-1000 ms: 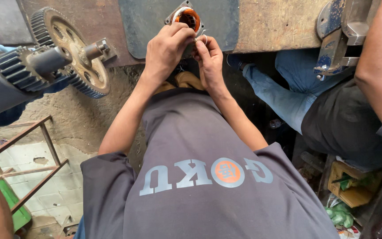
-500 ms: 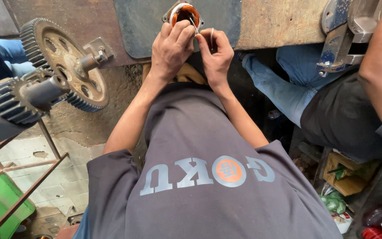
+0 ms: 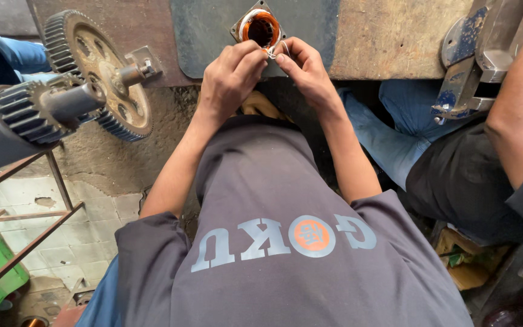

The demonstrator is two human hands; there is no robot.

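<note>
A small motor stator [image 3: 261, 27] with orange copper winding and a white ring lies on the dark mat [image 3: 207, 30] of the workbench. My left hand [image 3: 230, 79] and my right hand [image 3: 305, 69] meet just below it, fingertips pinched together. Between them they hold a thin white thread [image 3: 281, 49] that leads to the winding's lower right edge. My forearms reach out over my dark grey shirt [image 3: 273, 200].
Large rusty gear wheels [image 3: 101, 72] on a grey shaft [image 3: 7, 121] stick out at the left, over a metal frame [image 3: 25, 206]. A blue bench vise [image 3: 473, 54] stands at the top right. A co-worker's arm [image 3: 522, 103] and legs in blue jeans [image 3: 394, 133] are close on the right.
My left hand has slid off the stator, which now shows fully. Both hands have drawn together below it, pinching the thread. The view has shifted slightly.
</note>
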